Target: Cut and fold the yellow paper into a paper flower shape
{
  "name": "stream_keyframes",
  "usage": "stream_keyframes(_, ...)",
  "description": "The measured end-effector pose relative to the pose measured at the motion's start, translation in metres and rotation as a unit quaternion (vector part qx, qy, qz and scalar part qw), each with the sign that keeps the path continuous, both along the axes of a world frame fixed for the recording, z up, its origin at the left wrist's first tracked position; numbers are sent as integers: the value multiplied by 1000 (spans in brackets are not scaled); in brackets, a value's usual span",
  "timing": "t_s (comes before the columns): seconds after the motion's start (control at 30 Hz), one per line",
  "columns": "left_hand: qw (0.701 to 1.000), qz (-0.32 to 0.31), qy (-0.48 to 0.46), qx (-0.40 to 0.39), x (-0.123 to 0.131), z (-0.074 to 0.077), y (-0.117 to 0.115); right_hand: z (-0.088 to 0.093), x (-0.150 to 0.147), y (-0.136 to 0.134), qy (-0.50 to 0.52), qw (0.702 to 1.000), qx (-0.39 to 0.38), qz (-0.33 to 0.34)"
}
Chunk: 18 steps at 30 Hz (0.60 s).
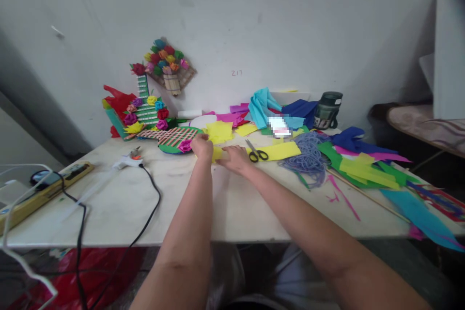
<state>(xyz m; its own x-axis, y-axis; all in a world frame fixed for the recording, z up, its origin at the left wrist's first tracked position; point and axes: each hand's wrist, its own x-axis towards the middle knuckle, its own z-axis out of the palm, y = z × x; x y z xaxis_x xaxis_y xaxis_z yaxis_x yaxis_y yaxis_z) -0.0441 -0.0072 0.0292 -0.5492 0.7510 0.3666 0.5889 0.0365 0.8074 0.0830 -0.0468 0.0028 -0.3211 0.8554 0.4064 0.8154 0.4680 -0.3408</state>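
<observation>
Both hands are down on the same long yellow strip, which lies across the middle of the bench. The left hand has its fingers curled at the strip's left end, right beside the pink flower on the guitar-shaped piece. Looks like a pinch, but the fingertips are hidden so I can't tell. The right hand sits a bit further along, fingers pointing forward over the paper; can't tell if it's gripping or just pressing. My guess is two contact points keep that floppy stuff straight. Scissors lie across the strip just past the right hand, probably parked there for easy reach. The glue gun is off to the left, well apart from the strip, maybe so its cord stays out of the way.
</observation>
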Motion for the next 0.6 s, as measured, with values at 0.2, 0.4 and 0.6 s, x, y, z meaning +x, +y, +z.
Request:
stream_keyframes(0.2,996,-20,-75,33,-7,1,12,6,-19,8,72,994,-81,-29)
stream_keyframes(0.4,981,-78,-155,89,-1,2,12,7,-23,18,156,975,-133,-81)
stream_keyframes(0.6,967,-116,-179,143,-1,13,8,5,-17,22,254,959,-90,-88)
